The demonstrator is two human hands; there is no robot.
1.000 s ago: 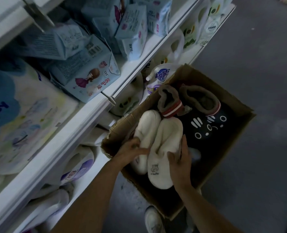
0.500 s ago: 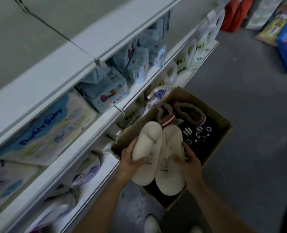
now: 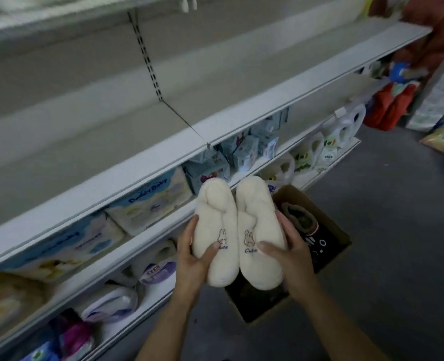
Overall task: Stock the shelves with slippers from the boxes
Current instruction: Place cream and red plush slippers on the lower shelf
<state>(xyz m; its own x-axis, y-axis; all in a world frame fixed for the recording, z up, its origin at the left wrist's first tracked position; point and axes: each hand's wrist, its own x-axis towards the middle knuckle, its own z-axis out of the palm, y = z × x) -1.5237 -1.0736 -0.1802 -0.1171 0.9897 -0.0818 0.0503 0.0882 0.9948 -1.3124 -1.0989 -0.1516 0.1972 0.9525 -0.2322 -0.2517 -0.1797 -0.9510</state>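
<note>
I hold two cream fleece slippers [image 3: 237,230] side by side, soles away, each with a small rabbit patch and blue script. My left hand [image 3: 193,259] grips the left one, my right hand [image 3: 292,252] the right, fingers wrapped round. They're above the open box [image 3: 330,230] holding dark slippers. White shelf [image 3: 215,105] ahead, bare; lower shelves carry diaper packs [image 3: 148,204]. Grey floor [image 3: 384,204].
</note>
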